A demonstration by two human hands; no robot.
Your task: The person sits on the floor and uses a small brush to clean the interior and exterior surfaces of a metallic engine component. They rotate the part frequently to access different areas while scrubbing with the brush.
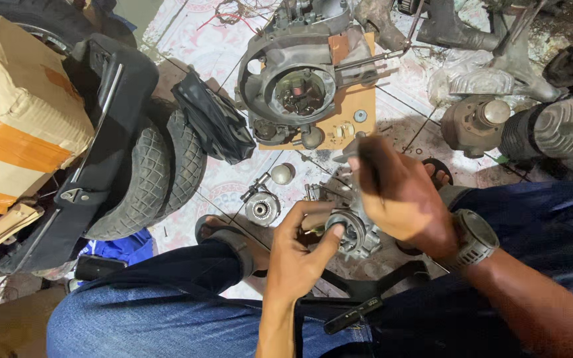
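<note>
1. The engine case (pixel 296 79) is my landmark: a big grey housing lying open side up on a brown board (pixel 353 109), with a round rotor (pixel 300 93) sitting in its bowl.
2. Left of the case, two knobbly tyres (pixel 160 172) lie under a black seat (pixel 94 146), and farther left stands a taped cardboard box (pixel 14 113).
3. Right of the case, finned cylinders (pixel 552 129) and a rusty barrel (pixel 472 122) lie on the patterned floor tiles (pixel 227 179).
4. Just left of the case lies a crumpled black bag (pixel 213 122).
5. Below the case, over my jeans (pixel 167 318), my left hand (pixel 300 255) grips a small grey metal part (pixel 353 232), thumb against its round face.
6. My right hand (pixel 399 195), wearing a watch (pixel 475 238), is closed around a dark tool (pixel 369 162) just above that part; motion blur hides the tool's tip.
7. Between the case and my hands, a small round gear piece (pixel 263 209) and a shiny cap (pixel 282 174) rest on the tiles.
</note>
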